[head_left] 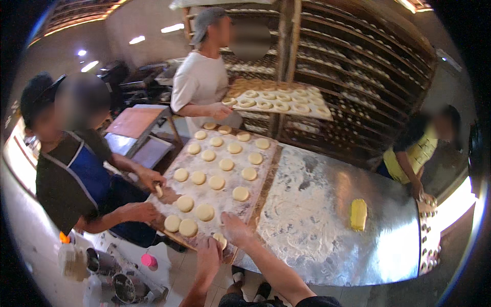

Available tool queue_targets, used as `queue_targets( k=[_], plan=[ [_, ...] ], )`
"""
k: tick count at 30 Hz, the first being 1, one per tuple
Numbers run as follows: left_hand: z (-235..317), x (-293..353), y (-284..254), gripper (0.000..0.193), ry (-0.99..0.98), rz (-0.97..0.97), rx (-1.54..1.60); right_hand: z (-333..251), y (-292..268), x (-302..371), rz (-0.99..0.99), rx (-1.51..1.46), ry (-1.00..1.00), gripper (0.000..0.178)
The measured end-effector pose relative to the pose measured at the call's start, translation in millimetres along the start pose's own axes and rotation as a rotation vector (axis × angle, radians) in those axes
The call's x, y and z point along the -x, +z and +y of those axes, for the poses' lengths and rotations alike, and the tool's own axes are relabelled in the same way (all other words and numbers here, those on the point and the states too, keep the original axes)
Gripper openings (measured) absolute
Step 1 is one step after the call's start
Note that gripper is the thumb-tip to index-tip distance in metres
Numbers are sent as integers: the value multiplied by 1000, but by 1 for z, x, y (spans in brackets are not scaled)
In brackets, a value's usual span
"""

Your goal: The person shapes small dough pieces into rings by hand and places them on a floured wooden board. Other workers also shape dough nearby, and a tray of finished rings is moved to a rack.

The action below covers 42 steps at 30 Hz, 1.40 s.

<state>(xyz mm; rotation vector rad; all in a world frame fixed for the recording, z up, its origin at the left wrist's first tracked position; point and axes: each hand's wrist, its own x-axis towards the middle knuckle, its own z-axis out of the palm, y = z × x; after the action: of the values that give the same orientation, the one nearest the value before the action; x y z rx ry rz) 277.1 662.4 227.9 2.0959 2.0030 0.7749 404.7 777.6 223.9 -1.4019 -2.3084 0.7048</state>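
Note:
Pale dough rounds lie in loose rows on a floured board. At the board's near edge, my left hand has its fingers closed at the rim of one dough round. My right hand is just above and to the right of that round, over the board's right side. Its fingers reach toward the board, and no dough shows in them. Across the board on the left, a person in a blue apron has both hands at its edge, with a small piece of dough at one hand.
A floured metal table adjoins the board, with a yellow block on it. Behind, a person in white holds a tray of dough rings before tall racks. Another person in yellow stands far right. Pots stand lower left.

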Motion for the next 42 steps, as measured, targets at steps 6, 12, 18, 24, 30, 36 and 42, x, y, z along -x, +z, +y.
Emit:
queue_targets(
  k=[6,12,18,24,30,36,42],
  plan=[
    [21,-38,-8,18,136,-182,434,59,-58,68,343,-565,364,55],
    [100,-115,68,26,409,-455,707,180,-115,119,572,-449,766,38],
    [125,-126,121,32,545,-208,212,232,-122,113,573,560,728,34],
    [160,-124,143,41,80,-645,626,208,-150,128,318,-306,687,27],
    [186,-126,113,48,-49,-823,1205,156,-176,162,489,-815,455,43],
    [227,-107,68,35,4,-686,1015,142,-199,185,479,-680,398,54],
    [251,-89,82,29,322,-227,628,153,-178,166,678,-257,330,63]
  ],
)
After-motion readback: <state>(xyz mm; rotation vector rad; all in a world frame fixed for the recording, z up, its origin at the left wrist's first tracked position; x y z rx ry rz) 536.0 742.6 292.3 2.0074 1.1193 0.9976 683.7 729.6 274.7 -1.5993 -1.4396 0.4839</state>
